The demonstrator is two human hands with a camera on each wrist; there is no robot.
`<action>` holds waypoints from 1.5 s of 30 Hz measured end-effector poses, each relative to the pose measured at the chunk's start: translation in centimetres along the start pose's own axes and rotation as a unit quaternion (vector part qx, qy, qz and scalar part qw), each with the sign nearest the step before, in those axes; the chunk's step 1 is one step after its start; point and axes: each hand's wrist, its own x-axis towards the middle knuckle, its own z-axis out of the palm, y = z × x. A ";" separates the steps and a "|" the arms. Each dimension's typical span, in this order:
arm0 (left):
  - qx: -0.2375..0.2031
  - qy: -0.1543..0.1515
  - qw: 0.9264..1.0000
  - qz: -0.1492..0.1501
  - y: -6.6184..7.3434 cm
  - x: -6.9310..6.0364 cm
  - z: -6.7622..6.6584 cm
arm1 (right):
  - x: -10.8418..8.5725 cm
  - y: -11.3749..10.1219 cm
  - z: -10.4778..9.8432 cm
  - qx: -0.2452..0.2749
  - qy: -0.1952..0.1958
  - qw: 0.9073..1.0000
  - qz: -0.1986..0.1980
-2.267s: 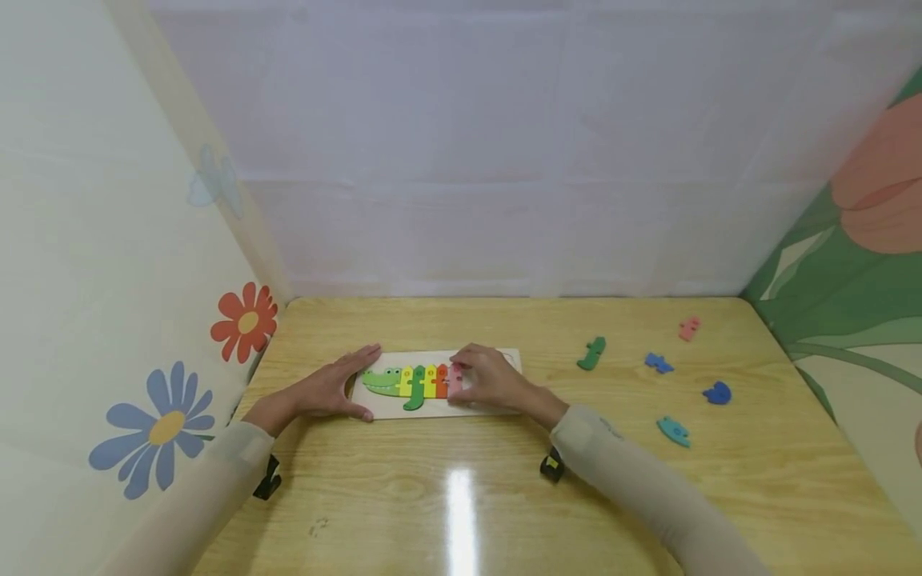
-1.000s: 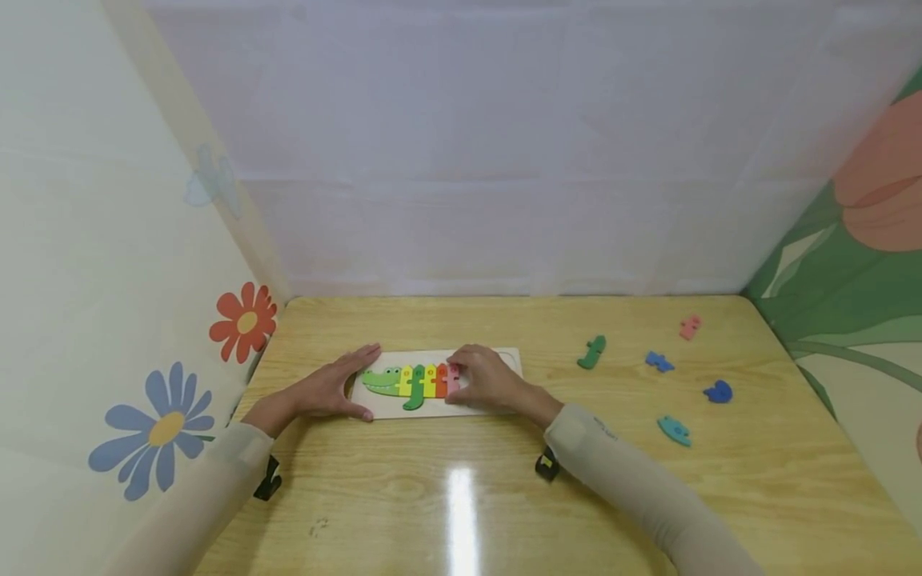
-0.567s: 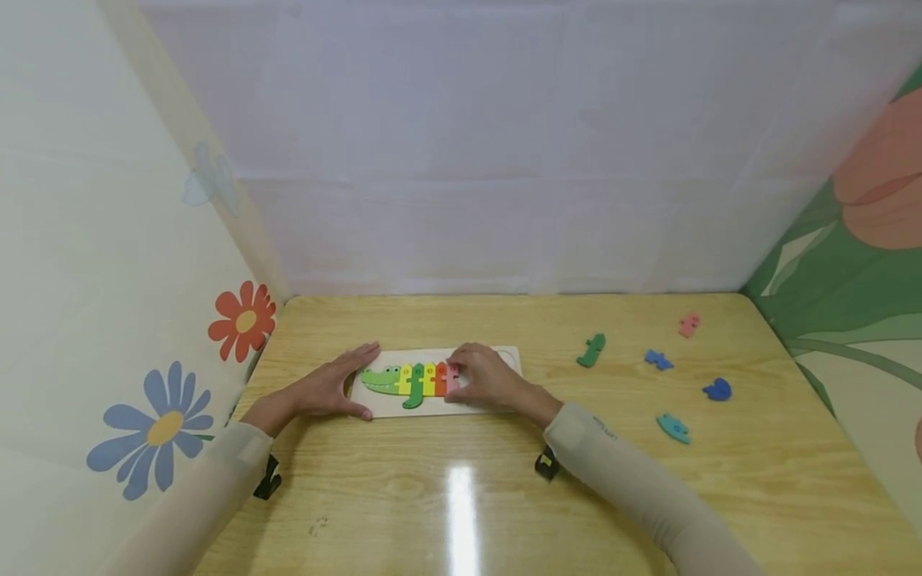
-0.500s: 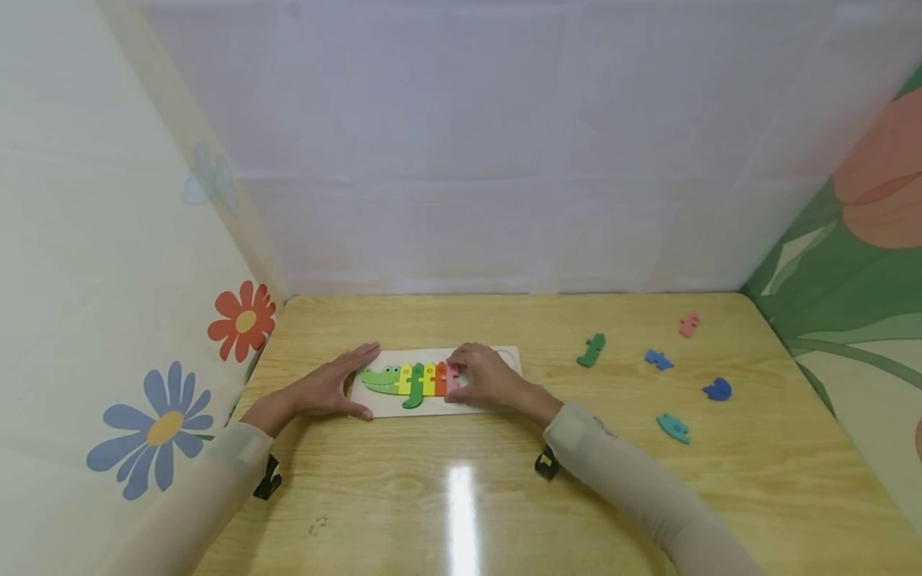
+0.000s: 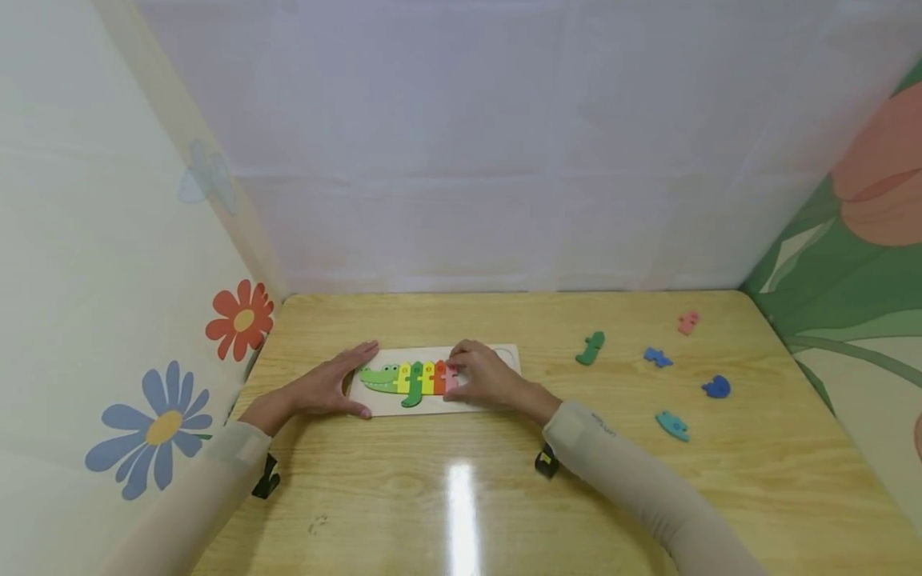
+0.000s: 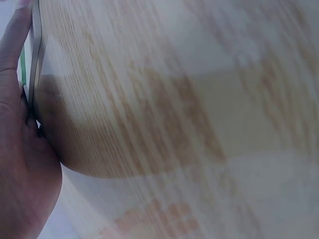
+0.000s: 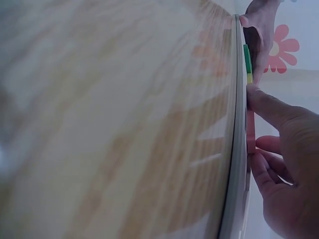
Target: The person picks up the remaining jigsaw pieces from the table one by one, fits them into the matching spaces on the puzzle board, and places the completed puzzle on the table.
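A wooden puzzle board [image 5: 385, 406] lies flat on the table, with a crocodile made of coloured pieces on it. From the green head [image 5: 380, 379], yellow, green and orange-red body pieces run to the right. My left hand [image 5: 324, 389] holds the board's left end, thumb at the near edge and fingers at the far edge. My right hand [image 5: 493, 379] pinches a pink puzzle piece [image 5: 450, 379] beside the orange-red one [image 5: 440, 379]; the right wrist view shows this pink piece [image 7: 250, 132] between thumb and fingers. The right hand partly hides the board's right part.
Loose pieces lie on the table to the right: dark green [image 5: 591, 349], pink [image 5: 688, 323], blue [image 5: 658, 358], dark blue [image 5: 716, 387] and teal [image 5: 672, 426]. A white wall [image 5: 432, 160] rises behind the table, with flower-printed walls at both sides.
Over the first second or so, my right hand shifted slightly left with the pink piece, bringing it against the orange-red one. Since then both hands have stayed nearly still.
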 end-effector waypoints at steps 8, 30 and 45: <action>0.002 0.001 1.000 -0.003 0.1 0.0 -0.3 | 0.1 -0.2 -0.2 -0.004 -0.001 1.000 0.000; 0.017 0.002 1.000 0.004 -0.1 0.0 0.0 | -0.5 -0.3 -1.0 0.017 -0.006 1.000 0.011; 0.016 0.004 1.000 0.006 0.1 0.0 -0.2 | -1.0 0.0 -2.0 0.026 0.011 1.000 -0.002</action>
